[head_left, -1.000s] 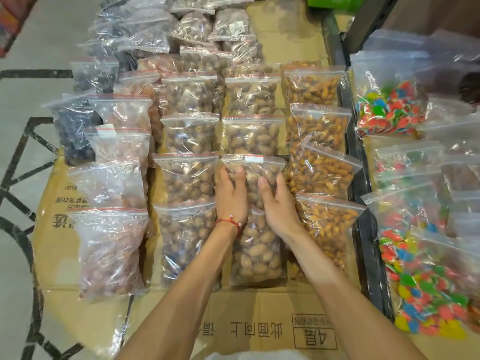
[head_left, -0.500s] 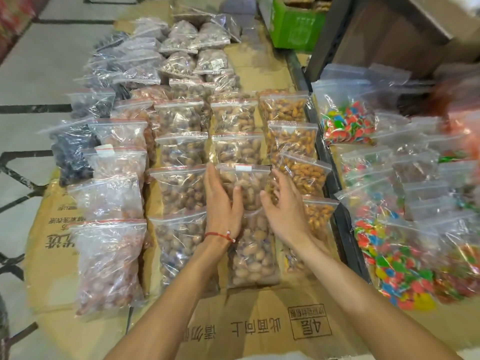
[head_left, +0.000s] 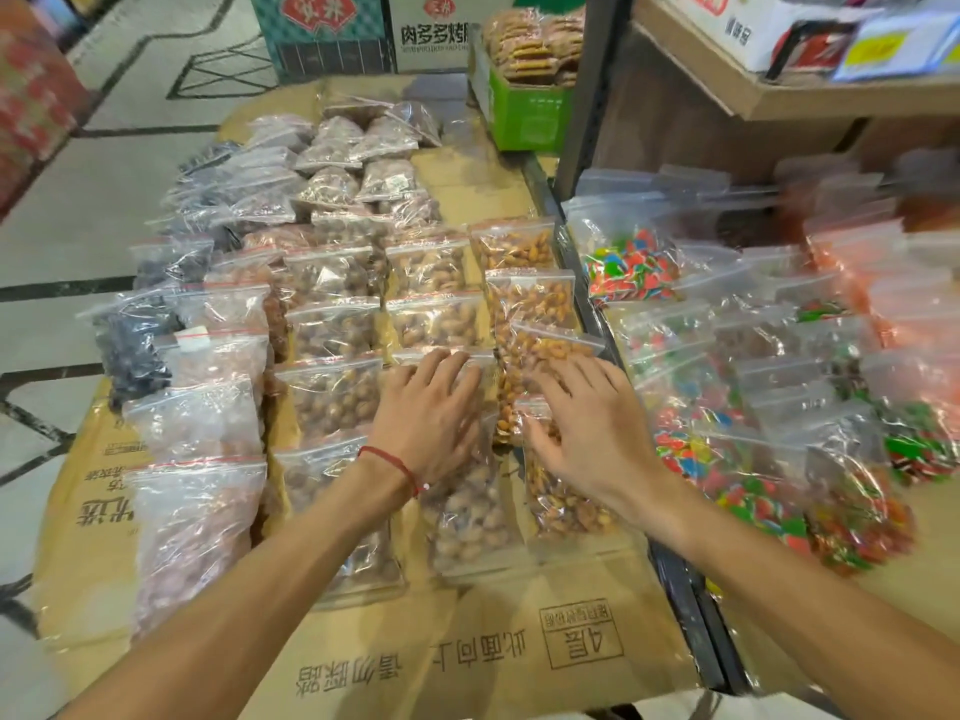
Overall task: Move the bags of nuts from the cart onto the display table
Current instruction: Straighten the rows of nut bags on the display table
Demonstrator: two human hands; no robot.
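Rows of clear zip bags of nuts cover the cardboard-topped display table (head_left: 519, 662). My left hand (head_left: 431, 418), with a red string at the wrist, lies flat with straight fingers on a bag of pale brown nuts (head_left: 467, 517) in the front row. My right hand (head_left: 587, 433) rests spread and flat over the almond bags (head_left: 545, 356) in the column just to the right. Neither hand grips a bag. No cart is in view.
Bags of coloured candy (head_left: 634, 262) fill the lower shelf on the right, behind a dark metal edge (head_left: 680, 579). A green box of snacks (head_left: 524, 111) and cartons (head_left: 332, 33) stand at the table's far end. Tiled floor lies to the left.
The view has tilted up and back. My right hand slid right from the pale nut bag onto the almond bags. Both hands have flattened and spread.
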